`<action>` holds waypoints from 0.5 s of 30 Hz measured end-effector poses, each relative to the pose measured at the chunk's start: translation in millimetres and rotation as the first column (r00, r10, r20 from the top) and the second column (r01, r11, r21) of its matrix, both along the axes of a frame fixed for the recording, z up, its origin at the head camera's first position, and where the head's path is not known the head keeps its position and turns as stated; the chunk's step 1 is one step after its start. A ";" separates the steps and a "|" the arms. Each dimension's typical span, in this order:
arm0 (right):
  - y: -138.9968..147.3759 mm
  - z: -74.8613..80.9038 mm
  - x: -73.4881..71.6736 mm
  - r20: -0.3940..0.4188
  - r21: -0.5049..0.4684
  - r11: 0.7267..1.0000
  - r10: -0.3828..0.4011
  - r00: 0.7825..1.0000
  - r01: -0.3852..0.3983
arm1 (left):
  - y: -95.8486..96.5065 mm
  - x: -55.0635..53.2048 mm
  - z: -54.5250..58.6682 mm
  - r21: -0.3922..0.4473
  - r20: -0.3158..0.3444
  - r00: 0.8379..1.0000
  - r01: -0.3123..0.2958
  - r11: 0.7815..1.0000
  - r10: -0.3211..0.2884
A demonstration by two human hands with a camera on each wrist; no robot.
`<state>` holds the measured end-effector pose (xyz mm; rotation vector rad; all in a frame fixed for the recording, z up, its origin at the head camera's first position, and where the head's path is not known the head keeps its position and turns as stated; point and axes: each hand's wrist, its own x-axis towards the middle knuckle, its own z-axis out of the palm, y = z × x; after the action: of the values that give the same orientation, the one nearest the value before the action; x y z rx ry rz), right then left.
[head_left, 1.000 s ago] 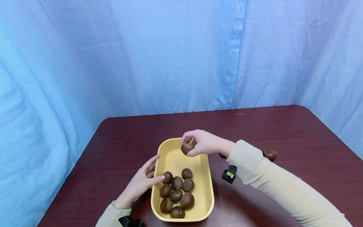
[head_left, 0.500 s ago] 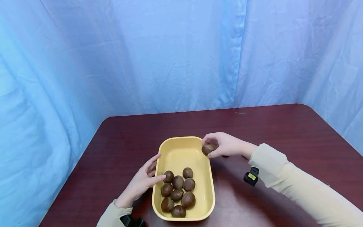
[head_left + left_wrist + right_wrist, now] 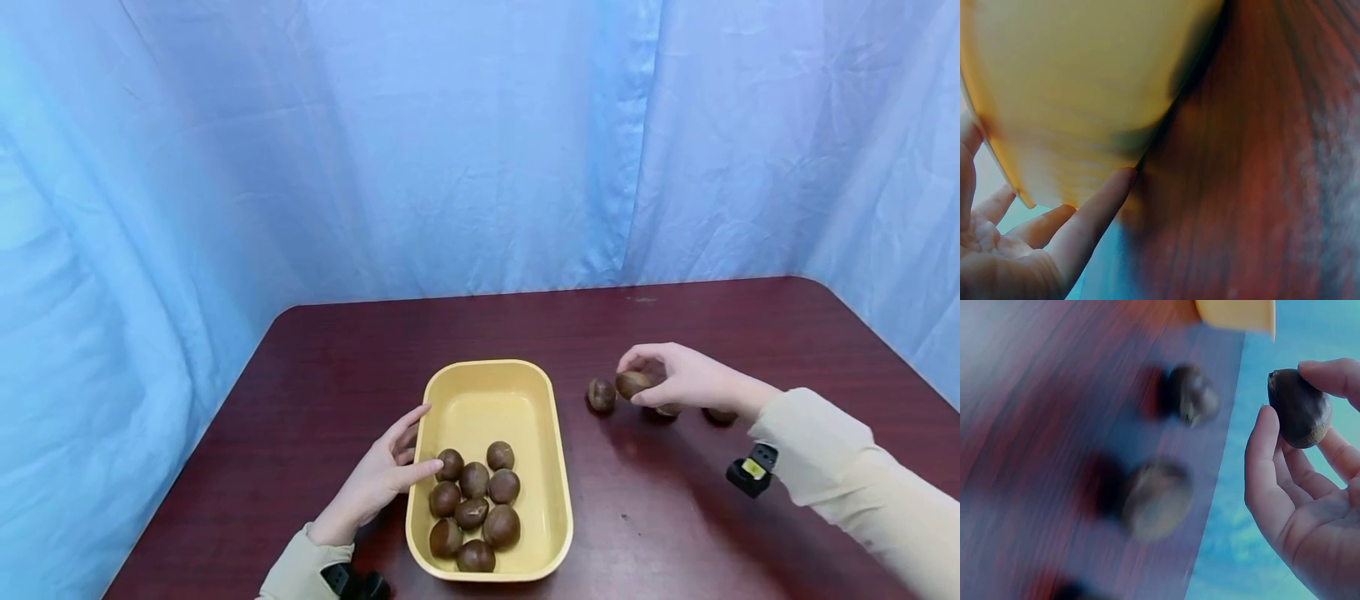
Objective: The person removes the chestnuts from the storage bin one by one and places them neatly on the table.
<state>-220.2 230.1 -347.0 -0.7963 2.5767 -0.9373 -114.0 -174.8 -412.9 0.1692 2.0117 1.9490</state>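
My right hand (image 3: 686, 379) pinches a brown chestnut (image 3: 633, 384) between thumb and fingertips, above the table right of the yellow tray (image 3: 491, 417). In the right wrist view this held chestnut (image 3: 1299, 409) shows its pointed tip and paler base end. My left hand (image 3: 378, 483) grips the tray's left side, thumb over the rim and the other fingers along the outer wall. Several chestnuts (image 3: 501, 527) lie grouped in the near half of the tray. The left wrist view shows fingertips against the tray's outside wall (image 3: 1085, 81).
On the dark red wooden table (image 3: 637, 517), one loose chestnut (image 3: 601, 396) lies between tray and right hand. A second chestnut (image 3: 667, 410) lies partly hidden under that hand, and a third chestnut (image 3: 722, 417) by the wrist. A blue curtain (image 3: 465, 150) hangs behind.
My right hand has moved right, from over the tray's far end to above the loose chestnuts, still holding its chestnut. The left hand stays on the tray.
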 end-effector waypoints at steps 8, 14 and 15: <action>57.8 -2.0 1.1 -0.021 0.021 0.995 -0.092 0.995 0.093 | 0.8 0.3 1.1 -0.027 0.004 1.000 -0.016 1.000 0.016; 107.0 -16.8 1.4 0.060 -0.039 0.991 -0.122 0.991 0.125 | 1.4 0.2 1.5 -0.041 0.005 1.000 -0.023 0.999 0.023; 114.9 -19.3 1.3 0.063 -0.043 0.990 -0.128 0.990 0.131 | 1.4 0.1 1.7 -0.041 0.004 1.000 -0.022 0.999 0.022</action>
<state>-218.9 345.0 -366.3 -0.6082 2.5881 -1.0473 -113.9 -173.5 -411.2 0.1332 2.0580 1.9180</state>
